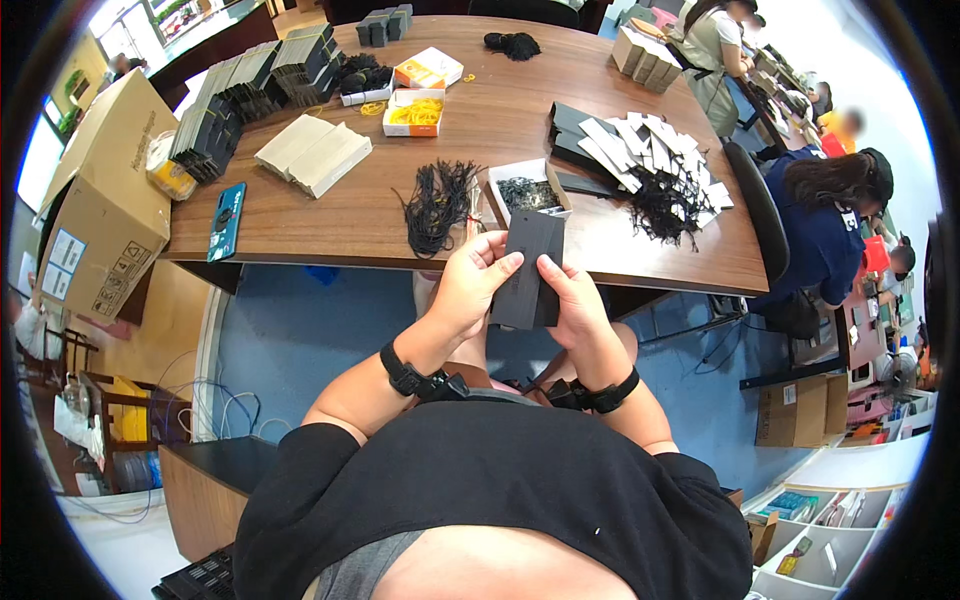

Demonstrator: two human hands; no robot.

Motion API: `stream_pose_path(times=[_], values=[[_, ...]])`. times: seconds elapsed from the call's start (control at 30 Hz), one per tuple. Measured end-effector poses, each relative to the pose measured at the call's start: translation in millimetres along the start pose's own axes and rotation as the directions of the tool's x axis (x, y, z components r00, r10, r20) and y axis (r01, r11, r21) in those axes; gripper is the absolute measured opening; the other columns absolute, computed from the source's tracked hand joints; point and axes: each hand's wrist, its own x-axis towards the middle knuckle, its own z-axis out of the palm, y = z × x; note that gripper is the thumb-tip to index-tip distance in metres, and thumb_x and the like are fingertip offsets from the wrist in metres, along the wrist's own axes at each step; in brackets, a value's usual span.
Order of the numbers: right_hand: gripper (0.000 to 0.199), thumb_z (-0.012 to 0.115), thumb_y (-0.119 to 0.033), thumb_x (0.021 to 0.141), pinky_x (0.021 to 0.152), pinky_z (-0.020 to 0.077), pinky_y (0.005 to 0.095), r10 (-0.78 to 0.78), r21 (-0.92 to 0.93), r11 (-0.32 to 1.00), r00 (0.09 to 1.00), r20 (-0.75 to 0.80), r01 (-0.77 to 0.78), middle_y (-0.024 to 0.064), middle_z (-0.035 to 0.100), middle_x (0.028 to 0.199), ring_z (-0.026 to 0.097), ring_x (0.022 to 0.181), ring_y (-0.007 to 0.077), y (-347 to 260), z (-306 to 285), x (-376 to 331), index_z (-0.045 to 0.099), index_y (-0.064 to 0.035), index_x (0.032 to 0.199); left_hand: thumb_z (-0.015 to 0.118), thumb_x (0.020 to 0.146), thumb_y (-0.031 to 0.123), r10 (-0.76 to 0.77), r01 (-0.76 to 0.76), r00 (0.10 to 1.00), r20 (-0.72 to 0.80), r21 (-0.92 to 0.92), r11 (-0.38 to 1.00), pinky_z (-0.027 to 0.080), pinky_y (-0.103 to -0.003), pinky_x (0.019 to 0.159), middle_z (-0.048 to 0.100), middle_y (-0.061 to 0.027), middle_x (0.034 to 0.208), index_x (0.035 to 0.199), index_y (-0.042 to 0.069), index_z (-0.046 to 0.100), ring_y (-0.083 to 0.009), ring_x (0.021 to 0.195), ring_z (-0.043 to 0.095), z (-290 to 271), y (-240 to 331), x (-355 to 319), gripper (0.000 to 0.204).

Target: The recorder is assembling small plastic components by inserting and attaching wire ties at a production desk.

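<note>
Card, one dark grey flat rectangular piece, is held upright in front of the table edge, above the lap. It is matte and plain, taller than wide, with a faint seam down its middle. It is clamped by both hands: the left hand is closed on its left edge with the thumb laid across the face, and the right hand is closed on its right edge with the thumb on the front. Two black wristbands are worn, one on each wrist.

Just beyond the card, on the brown table, one small open box of dark bits is seen, and beside it one loose bundle of black cords. To the right, one heap of white and dark tags with cords is spread. Farther back, two orange-and-white boxes are set, one holding yellow bands. One blue phone lies at the left edge.
</note>
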Motion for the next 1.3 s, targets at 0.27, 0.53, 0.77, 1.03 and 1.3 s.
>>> stream_pose_path(times=[0.27,0.53,0.77,1.03,1.3], values=[[0.023,0.058,-0.016,0.095,0.074,0.0526,0.0265,-0.114,-0.105,0.988,0.993,-0.029,0.110,0.0059,0.066,0.100,0.063,0.084,0.0114,5.2,5.0,3.0,0.059,-0.0013,0.112,0.059,0.092,0.004,-0.035,0.035,0.998,-0.049,-0.005,0.999,0.048,-0.025,0.085,0.061,-0.0048,0.103,0.117,-0.002,0.057,-0.0100,0.093,0.058,-9.7,-5.8,-5.2,0.026],[0.027,0.048,-0.010,0.097,0.088,0.0438,0.0301,-0.471,-0.489,0.752,0.879,0.072,0.443,0.0098,0.058,0.108,0.053,0.098,0.0147,25.5,15.7,-2.3,0.046,0.0016,0.121,0.052,0.093,0.002,0.165,-0.145,0.986,0.001,0.478,0.866,0.043,-0.027,0.094,0.037,-0.0078,0.132,0.135,0.003,0.047,-0.0133,0.116,0.046,-0.2,-31.6,-10.3,0.042],[0.017,0.057,-0.009,0.084,0.078,0.0478,0.0440,-0.556,-0.871,-0.454,0.705,0.440,0.186,0.0193,0.059,0.094,0.058,0.087,0.0371,-92.6,-58.3,33.4,0.056,0.0029,0.096,0.053,0.091,0.006,-0.021,-0.021,0.991,0.133,0.311,0.950,0.045,-0.027,0.085,0.058,-0.0067,0.111,0.128,0.002,0.051,-0.0130,0.095,0.055,-22.2,-3.0,-11.0,0.038],[0.021,0.057,-0.013,0.086,0.079,0.0453,0.0488,-0.498,-0.939,-0.341,0.854,0.151,-0.033,0.0231,0.058,0.101,0.057,0.095,0.0404,-80.8,-56.3,38.1,0.050,-0.0008,0.101,0.056,0.094,0.013,-0.205,0.147,0.967,0.151,0.328,0.933,0.046,-0.023,0.076,0.064,-0.0031,0.100,0.118,0.002,0.059,-0.0086,0.087,0.057,-11.9,0.3,-15.5,0.027],[0.026,0.061,-0.017,0.088,0.075,0.0495,0.0412,-0.178,-0.886,0.068,0.880,0.441,0.458,0.0226,0.064,0.089,0.063,0.084,0.0362,-43.7,26.3,19.6,0.060,0.0008,0.107,0.045,0.100,0.018,-0.080,0.087,0.996,0.045,-0.164,0.983,0.050,-0.033,0.085,0.062,-0.0089,0.113,0.119,0.006,0.053,-0.0176,0.098,0.062,-16.5,1.3,6.9,0.023]])
